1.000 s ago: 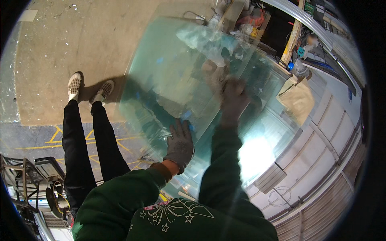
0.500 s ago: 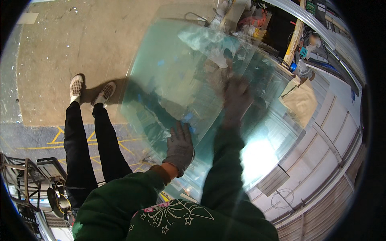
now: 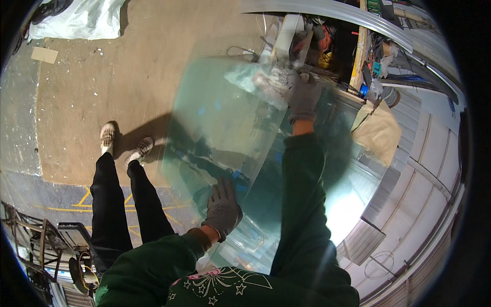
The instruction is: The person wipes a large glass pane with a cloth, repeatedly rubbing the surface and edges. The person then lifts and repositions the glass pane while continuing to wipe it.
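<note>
Just ahead of the green sweater (image 3: 286,291), a greenish glass pane (image 3: 209,135) is being touched by the gloved left hand (image 3: 223,209), whose fingers are being held straight and released. Farther up the pane, a pale crumpled cloth (image 3: 281,82) is being grasped by the gloved right hand (image 3: 305,100), whose exact finger bend cannot be told. At the far upper left, a brown floor covering (image 3: 153,77) is being overlapped by a white sheet (image 3: 84,20).
</note>
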`<state>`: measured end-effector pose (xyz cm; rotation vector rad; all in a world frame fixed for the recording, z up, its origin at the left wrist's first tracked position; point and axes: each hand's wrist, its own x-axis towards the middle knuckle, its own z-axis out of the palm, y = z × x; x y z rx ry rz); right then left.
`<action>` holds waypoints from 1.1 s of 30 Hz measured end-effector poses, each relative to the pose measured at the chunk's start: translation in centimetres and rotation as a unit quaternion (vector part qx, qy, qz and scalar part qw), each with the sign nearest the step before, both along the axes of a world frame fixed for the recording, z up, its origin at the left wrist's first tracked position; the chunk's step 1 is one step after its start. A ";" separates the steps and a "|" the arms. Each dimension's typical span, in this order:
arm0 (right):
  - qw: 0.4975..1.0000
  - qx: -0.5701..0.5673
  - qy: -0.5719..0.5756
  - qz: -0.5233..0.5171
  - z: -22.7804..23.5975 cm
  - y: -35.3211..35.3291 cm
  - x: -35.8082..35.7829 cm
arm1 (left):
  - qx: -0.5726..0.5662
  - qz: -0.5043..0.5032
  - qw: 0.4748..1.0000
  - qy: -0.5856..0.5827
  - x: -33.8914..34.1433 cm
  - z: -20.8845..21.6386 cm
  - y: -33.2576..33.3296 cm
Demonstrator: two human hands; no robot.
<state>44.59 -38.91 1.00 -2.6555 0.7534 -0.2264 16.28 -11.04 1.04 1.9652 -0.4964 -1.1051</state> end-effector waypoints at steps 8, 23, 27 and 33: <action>0.989 0.115 -0.049 -0.076 -0.8 4.7 -3.6 | -0.016 0.079 0.996 0.036 8.3 0.7 -3.3; 0.997 0.072 -0.035 -0.019 -0.6 2.0 6.2 | -0.006 0.007 1.000 0.028 10.9 -0.7 -1.4; 0.942 0.292 -0.086 -0.141 -0.3 3.8 5.5 | -0.014 0.014 0.999 0.032 10.7 -0.8 -0.8; 0.985 0.112 0.000 -0.128 0.2 0.0 13.9 | -0.016 0.019 0.999 0.031 9.9 -1.3 -1.4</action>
